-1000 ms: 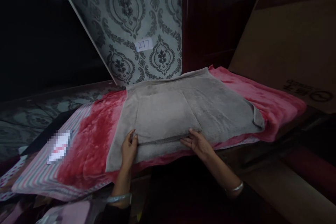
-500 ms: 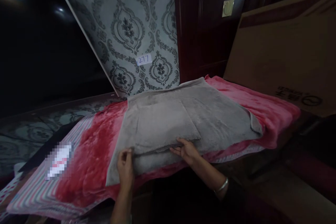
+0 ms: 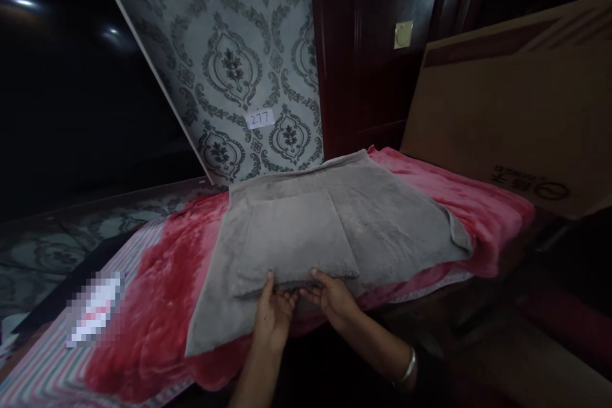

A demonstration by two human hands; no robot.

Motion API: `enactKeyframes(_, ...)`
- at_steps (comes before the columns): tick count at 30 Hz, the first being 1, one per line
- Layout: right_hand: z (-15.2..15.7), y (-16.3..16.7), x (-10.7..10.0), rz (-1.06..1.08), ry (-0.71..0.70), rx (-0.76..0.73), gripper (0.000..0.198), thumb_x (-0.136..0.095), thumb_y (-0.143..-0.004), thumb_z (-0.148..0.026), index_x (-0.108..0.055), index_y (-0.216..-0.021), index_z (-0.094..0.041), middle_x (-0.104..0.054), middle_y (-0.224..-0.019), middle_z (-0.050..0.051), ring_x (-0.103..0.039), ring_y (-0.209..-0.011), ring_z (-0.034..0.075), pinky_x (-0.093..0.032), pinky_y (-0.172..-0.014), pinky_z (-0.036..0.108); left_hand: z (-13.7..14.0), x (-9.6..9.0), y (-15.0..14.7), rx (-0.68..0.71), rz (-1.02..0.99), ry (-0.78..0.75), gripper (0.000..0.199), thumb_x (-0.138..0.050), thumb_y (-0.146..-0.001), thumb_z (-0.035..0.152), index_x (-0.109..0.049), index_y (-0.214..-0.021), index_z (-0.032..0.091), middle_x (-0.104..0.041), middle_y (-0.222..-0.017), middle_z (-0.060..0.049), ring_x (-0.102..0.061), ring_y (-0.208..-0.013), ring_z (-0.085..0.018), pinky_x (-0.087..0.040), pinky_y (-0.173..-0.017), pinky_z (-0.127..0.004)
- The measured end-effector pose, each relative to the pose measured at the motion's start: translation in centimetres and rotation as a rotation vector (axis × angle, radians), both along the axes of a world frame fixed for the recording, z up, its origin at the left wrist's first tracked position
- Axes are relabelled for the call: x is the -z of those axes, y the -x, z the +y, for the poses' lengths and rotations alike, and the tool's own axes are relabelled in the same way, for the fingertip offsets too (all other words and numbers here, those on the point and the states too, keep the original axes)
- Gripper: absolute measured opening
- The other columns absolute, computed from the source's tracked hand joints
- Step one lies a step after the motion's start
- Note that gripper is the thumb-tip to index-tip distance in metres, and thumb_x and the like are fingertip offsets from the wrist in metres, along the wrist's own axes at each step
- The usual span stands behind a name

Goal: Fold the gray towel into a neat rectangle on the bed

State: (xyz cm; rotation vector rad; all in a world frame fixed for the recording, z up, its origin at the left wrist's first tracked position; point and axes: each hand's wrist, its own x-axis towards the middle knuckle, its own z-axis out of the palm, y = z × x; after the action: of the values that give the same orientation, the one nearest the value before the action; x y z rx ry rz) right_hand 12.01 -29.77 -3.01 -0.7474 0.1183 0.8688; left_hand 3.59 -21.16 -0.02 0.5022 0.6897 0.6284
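A folded grey fleecy cloth (image 3: pixel 294 233) lies on a larger spread grey cloth (image 3: pixel 396 217). My left hand (image 3: pixel 275 315) is at the middle of the folded cloth's near edge, thumb on top and fingers curled below. Close beside it, my right hand (image 3: pixel 332 298) pinches the same edge in the same way, thumb above and fingers partly hidden underneath. Several layers show along that near edge. A silver bracelet (image 3: pixel 410 366) is on my right wrist.
Under the grey cloth is a red and pink plush blanket (image 3: pixel 157 293), over a striped cloth (image 3: pixel 48 366). A large cardboard box (image 3: pixel 507 115) stands at the right. Behind are a patterned wall (image 3: pixel 234 25), a dark red door (image 3: pixel 363 76) and a dark screen (image 3: pixel 86 108).
My left hand has moved right from the folded cloth's left corner to its near middle, close to my right hand. The right hand keeps about the same place. The view has tilted slightly.
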Motion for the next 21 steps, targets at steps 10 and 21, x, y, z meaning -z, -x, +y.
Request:
enactKeyframes(10,-3.7,-0.4,0.6,-0.306,-0.089,-0.52,0.051,-0.085,-0.068,-0.053,-0.074,-0.097,-0.013,-0.076,-0.101,0.014,-0.075,-0.088,0.026,-0.059,-0.066,0.029,1.2,-0.3,0.7,-0.16,0.155,-0.169,0.011,-0.066,-0.076,0.009,-0.065,-0.084,0.017,-0.074,-0.084,-0.004,-0.071,-0.075,-0.019,-0.063,-0.07,-0.033)
enactKeyframes(21,-3.9,-11.6,-3.3,-0.898,0.176,-0.581,0.046,-0.066,-0.09,-0.052,-0.071,-0.12,-0.017,-0.077,-0.104,0.013,-0.075,-0.089,0.022,-0.058,-0.078,0.032,8.3,-1.0,11.5,-0.2,0.46,-0.228,0.012,-0.064,-0.07,0.008,-0.062,-0.078,0.015,-0.066,-0.059,0.0,-0.058,-0.042,-0.013,-0.048,-0.039,-0.022)
